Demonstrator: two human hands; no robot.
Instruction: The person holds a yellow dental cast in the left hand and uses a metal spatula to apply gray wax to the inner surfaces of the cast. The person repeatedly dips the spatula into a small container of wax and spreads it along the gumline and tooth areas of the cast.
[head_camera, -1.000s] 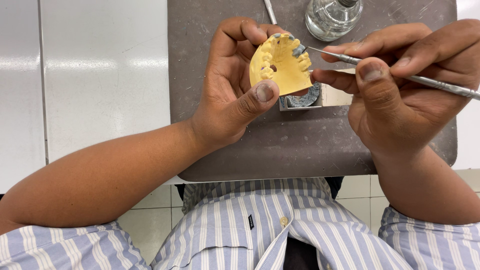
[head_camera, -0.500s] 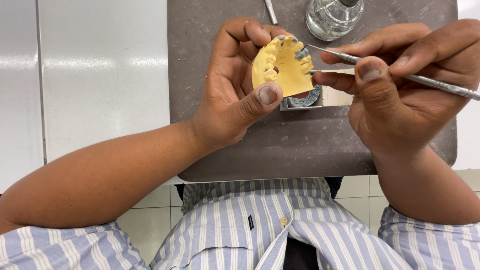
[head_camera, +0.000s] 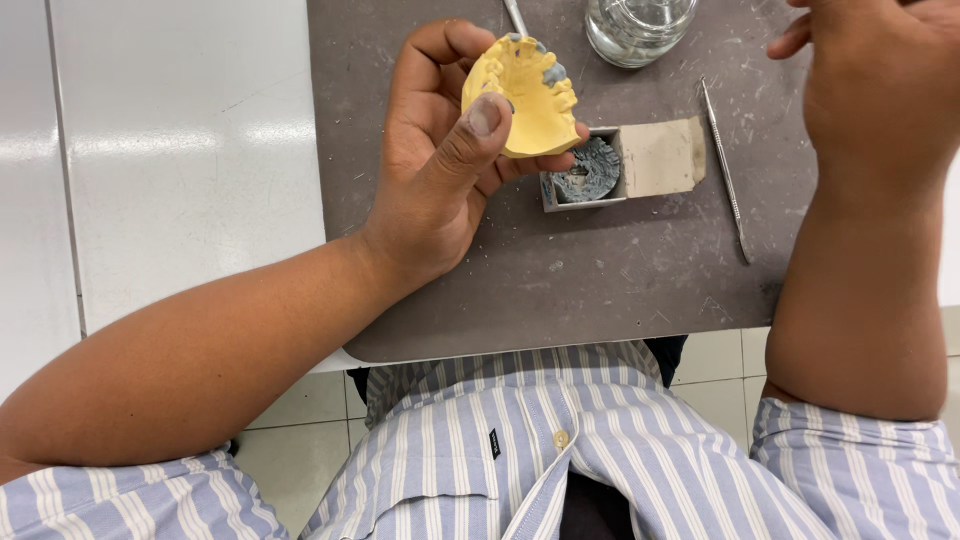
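My left hand (head_camera: 430, 170) holds a yellow dental cast (head_camera: 525, 105) of a jaw, thumb pressed on its flat face and fingers curled behind it. Grey wax covers some of the cast's teeth at its upper right. My right hand (head_camera: 880, 90) is raised at the top right corner with its back to the camera and its fingers mostly cut off by the frame edge. A thin metal instrument (head_camera: 725, 170) lies on the grey mat (head_camera: 600, 290) just left of that hand.
A small open box with a lump of grey wax (head_camera: 590, 172) sits on the mat under the cast. A glass jar (head_camera: 640, 25) stands at the top edge, a second metal handle (head_camera: 515, 15) beside it. The white tabletop (head_camera: 180, 150) lies to the left.
My right hand has drawn away from the cast, up and to the right, and no longer holds the metal instrument against it. The left hand still holds the cast.
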